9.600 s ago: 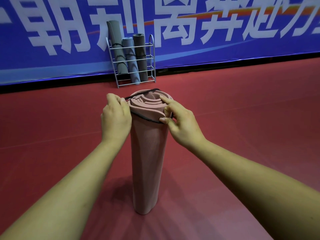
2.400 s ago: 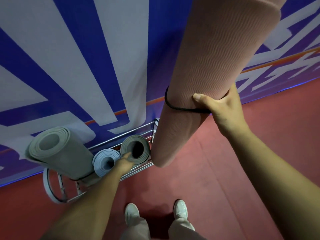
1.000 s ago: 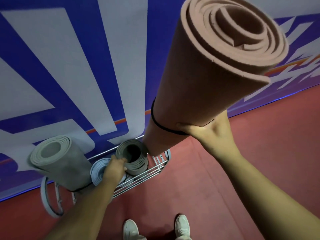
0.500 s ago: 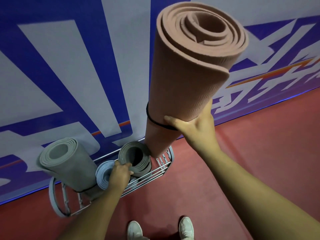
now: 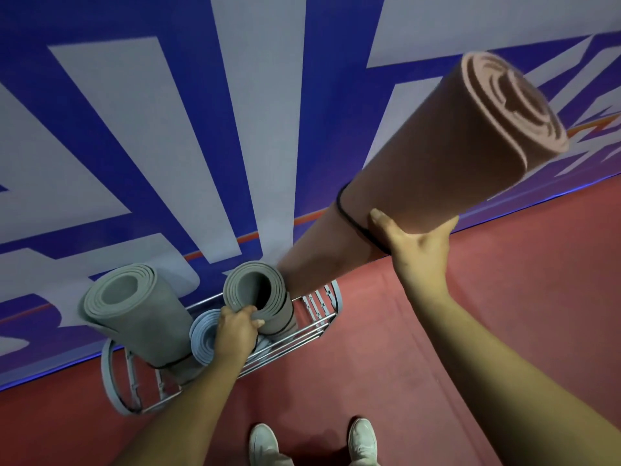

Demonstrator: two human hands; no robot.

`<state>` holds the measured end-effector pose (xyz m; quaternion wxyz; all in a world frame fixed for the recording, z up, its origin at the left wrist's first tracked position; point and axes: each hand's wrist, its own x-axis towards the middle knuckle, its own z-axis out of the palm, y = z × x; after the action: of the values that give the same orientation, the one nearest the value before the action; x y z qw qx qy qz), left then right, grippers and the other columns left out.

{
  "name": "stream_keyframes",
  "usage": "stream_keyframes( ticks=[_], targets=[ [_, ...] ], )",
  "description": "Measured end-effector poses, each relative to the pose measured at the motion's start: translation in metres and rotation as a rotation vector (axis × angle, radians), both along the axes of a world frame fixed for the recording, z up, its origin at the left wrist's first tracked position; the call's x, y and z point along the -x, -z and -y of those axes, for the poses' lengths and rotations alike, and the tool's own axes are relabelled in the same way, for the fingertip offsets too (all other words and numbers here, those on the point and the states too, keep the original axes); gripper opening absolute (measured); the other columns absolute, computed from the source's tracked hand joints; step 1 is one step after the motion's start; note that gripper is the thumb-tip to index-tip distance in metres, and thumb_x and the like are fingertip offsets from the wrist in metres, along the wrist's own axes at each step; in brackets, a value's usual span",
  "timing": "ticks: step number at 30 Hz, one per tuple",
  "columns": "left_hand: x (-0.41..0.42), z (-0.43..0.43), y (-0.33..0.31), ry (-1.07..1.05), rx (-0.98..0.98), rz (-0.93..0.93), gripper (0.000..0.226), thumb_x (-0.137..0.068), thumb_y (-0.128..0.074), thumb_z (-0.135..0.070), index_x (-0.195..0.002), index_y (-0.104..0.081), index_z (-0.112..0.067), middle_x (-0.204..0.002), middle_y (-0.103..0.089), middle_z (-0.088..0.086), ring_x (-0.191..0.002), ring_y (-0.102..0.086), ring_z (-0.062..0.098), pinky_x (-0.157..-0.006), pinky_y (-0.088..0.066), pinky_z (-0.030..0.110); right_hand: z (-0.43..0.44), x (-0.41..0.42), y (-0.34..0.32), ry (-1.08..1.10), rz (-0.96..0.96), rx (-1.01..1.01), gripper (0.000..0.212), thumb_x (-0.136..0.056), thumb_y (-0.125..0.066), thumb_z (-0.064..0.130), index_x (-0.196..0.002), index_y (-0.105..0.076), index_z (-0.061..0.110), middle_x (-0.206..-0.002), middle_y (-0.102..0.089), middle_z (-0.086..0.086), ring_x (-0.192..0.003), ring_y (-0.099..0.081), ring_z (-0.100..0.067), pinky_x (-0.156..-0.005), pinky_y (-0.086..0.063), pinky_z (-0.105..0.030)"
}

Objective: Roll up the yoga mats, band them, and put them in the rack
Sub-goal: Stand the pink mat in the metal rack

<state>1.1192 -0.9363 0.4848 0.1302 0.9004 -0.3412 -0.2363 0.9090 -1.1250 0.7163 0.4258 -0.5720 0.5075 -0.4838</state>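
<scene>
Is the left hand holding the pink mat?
No, the left hand grips the rim of the dark grey mat in the rack, while the right hand holds the pink mat.

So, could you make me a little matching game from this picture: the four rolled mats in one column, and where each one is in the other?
Things:
1 pink mat
2 blue mat
3 darker grey mat
4 lighter grey mat

Places:
a top rim gripped by the left hand
b leaning at the left end of the rack
c held tilted by the right hand
d standing in the rack between the two grey mats

Pairs: 1-c, 2-d, 3-a, 4-b.
</scene>
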Motion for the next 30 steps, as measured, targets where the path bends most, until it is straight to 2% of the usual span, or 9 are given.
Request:
stream_keyframes(
  ticks=[3, 7, 12, 15, 17, 21, 23, 27, 30],
  targets=[
    [0.000, 0.003, -0.002, 0.027, -0.014, -0.008, 0.037, -0.093, -0.065, -0.031, -0.129, -0.064, -0.022, -0.119, -0.045, 0.018, -0.096, -0.057, 0.034, -0.088, -0.049, 0.040, 0.006, 0.016, 0.009, -0.043, -0.033, 0.032, 0.083, -0.069, -0.092, 0.026, -0.135, -0.043, 0.013, -0.124, -0.066, 0.005, -0.113, -0.064, -0.007, -0.102, -0.051, -0.037],
    [-0.004, -0.006, 0.007, 0.121, -0.070, -0.002, 0.035, -0.092, -0.066, -0.026, -0.128, -0.065, -0.024, -0.120, -0.046, 0.016, -0.097, -0.058, 0.030, -0.092, -0.049, 0.036, 0.020, 0.030, 0.010, -0.242, -0.156, 0.020, 0.082, -0.066, -0.091, 0.042, -0.133, -0.053, 0.014, -0.125, -0.068, 0.005, -0.116, -0.065, -0.013, -0.099, -0.052, -0.046],
    [-0.005, -0.010, 0.013, 0.177, -0.110, -0.018, 0.036, -0.093, -0.064, -0.017, -0.129, -0.064, -0.021, -0.123, -0.043, 0.015, -0.094, -0.060, 0.027, -0.091, -0.050, 0.033, 0.015, 0.015, 0.003, -0.416, -0.330, 0.052, 0.094, -0.055, -0.086, 0.068, -0.130, -0.057, 0.020, -0.125, -0.067, 0.013, -0.118, -0.060, -0.001, -0.098, -0.051, -0.032],
    [-0.011, -0.001, 0.009, 0.129, -0.148, -0.092, 0.037, -0.091, -0.066, -0.019, -0.128, -0.063, -0.020, -0.124, -0.040, 0.014, -0.092, -0.059, 0.028, -0.092, -0.048, 0.033, 0.021, 0.005, 0.003, -0.434, -0.343, 0.038, 0.096, -0.054, -0.087, 0.068, -0.133, -0.053, 0.026, -0.128, -0.063, 0.013, -0.119, -0.059, -0.001, -0.097, -0.050, -0.028],
    [-0.015, 0.004, 0.008, 0.058, -0.191, -0.182, 0.030, -0.092, -0.059, -0.019, -0.122, -0.064, -0.018, -0.120, -0.042, 0.010, -0.103, -0.057, 0.033, -0.092, -0.046, 0.033, 0.024, 0.001, 0.006, -0.421, -0.359, 0.027, 0.099, -0.052, -0.087, 0.069, -0.134, -0.050, 0.028, -0.130, -0.061, 0.012, -0.119, -0.058, -0.002, -0.097, -0.050, -0.026],
    [-0.020, 0.011, 0.025, -0.001, -0.181, -0.326, 0.022, -0.096, -0.053, -0.034, -0.099, -0.066, -0.016, -0.101, -0.064, 0.006, -0.112, -0.054, 0.032, -0.090, -0.047, 0.037, 0.018, -0.004, 0.020, -0.419, -0.339, 0.003, 0.101, -0.051, -0.090, 0.062, -0.136, -0.048, 0.028, -0.130, -0.060, 0.013, -0.117, -0.056, 0.006, -0.089, -0.043, -0.005],
    [-0.025, 0.015, 0.040, -0.063, -0.182, -0.348, 0.028, -0.095, -0.055, -0.044, -0.098, -0.060, -0.017, -0.101, -0.066, 0.012, -0.104, -0.058, 0.032, -0.085, -0.050, 0.038, 0.012, -0.008, 0.031, -0.452, -0.343, -0.005, 0.100, -0.052, -0.090, 0.064, -0.135, -0.050, 0.024, -0.129, -0.062, 0.014, -0.118, -0.056, 0.007, -0.091, -0.044, -0.008],
    [-0.030, 0.025, 0.062, -0.224, -0.151, -0.387, 0.035, -0.095, -0.058, -0.033, -0.121, -0.049, -0.011, -0.109, -0.064, 0.020, -0.091, -0.065, 0.036, -0.078, -0.059, 0.045, 0.003, -0.016, 0.055, -0.503, -0.392, -0.024, 0.103, -0.052, -0.087, 0.071, -0.135, -0.051, 0.022, -0.132, -0.060, 0.013, -0.122, -0.055, 0.004, -0.098, -0.049, -0.026],
    [-0.036, 0.031, 0.077, -0.304, -0.190, -0.370, 0.051, -0.087, -0.070, -0.033, -0.120, -0.038, -0.013, -0.104, -0.064, 0.019, -0.079, -0.067, 0.035, -0.069, -0.061, 0.048, 0.006, -0.023, 0.066, -0.496, -0.382, -0.051, 0.102, -0.050, -0.089, 0.068, -0.132, -0.051, 0.022, -0.127, -0.062, 0.015, -0.118, -0.058, 0.004, -0.096, -0.051, -0.026]
  ],
)
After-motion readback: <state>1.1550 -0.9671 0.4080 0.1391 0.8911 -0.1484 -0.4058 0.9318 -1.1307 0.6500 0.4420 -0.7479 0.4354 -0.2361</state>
